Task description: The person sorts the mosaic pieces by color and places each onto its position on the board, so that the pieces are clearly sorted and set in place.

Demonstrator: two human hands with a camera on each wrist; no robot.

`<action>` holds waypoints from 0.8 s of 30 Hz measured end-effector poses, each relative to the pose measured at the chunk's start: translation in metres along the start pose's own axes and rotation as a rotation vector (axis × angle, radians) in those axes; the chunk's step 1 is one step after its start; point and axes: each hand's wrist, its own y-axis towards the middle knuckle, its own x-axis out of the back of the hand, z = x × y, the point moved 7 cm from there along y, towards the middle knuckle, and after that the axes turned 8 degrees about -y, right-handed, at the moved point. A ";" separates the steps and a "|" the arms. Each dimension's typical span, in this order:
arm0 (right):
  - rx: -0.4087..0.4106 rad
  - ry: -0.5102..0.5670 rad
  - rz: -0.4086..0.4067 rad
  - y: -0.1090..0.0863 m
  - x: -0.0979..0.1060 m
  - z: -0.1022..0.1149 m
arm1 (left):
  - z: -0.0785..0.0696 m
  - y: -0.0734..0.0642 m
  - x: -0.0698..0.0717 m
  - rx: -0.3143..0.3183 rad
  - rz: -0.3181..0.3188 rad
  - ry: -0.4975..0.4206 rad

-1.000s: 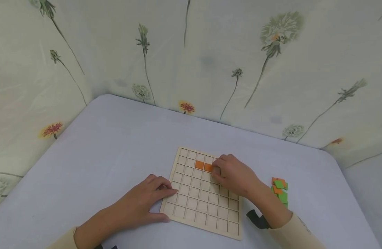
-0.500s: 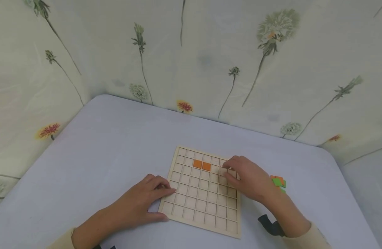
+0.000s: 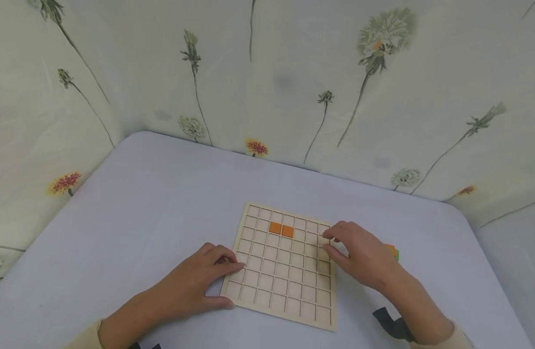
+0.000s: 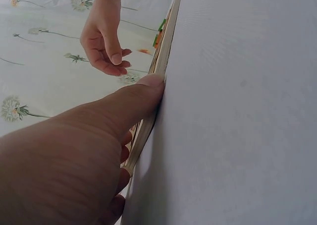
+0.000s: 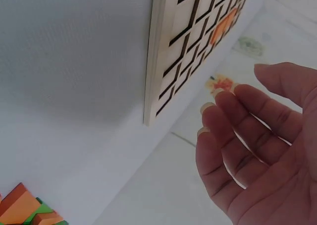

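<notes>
A square wooden grid board (image 3: 276,278) lies on the white table, with two orange square tiles (image 3: 281,230) side by side in cells of its second row from the back. My left hand (image 3: 195,278) holds the board at its left side, with the thumb at the front left corner and bent fingers along the edge. In the left wrist view the thumb (image 4: 143,88) presses against the board's edge. Over the board's right edge hovers my right hand (image 3: 359,252), fingers loosely curved. The right wrist view shows nothing in its grasp (image 5: 262,140).
A small pile of orange and green tiles (image 5: 29,207) lies right of the board, mostly hidden behind the right hand in the head view. A flower-printed cloth (image 3: 259,87) hangs behind the table. A dark piece (image 3: 391,324) shows beneath the right wrist.
My right hand has let go of the second orange tile, now in its cell, and moved right, toward the tile pile. The left hand has stayed on the board's edge.
</notes>
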 end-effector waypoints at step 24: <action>-0.110 -0.043 0.033 -0.049 -0.013 -0.038 | 0.000 -0.001 0.000 -0.008 -0.012 -0.006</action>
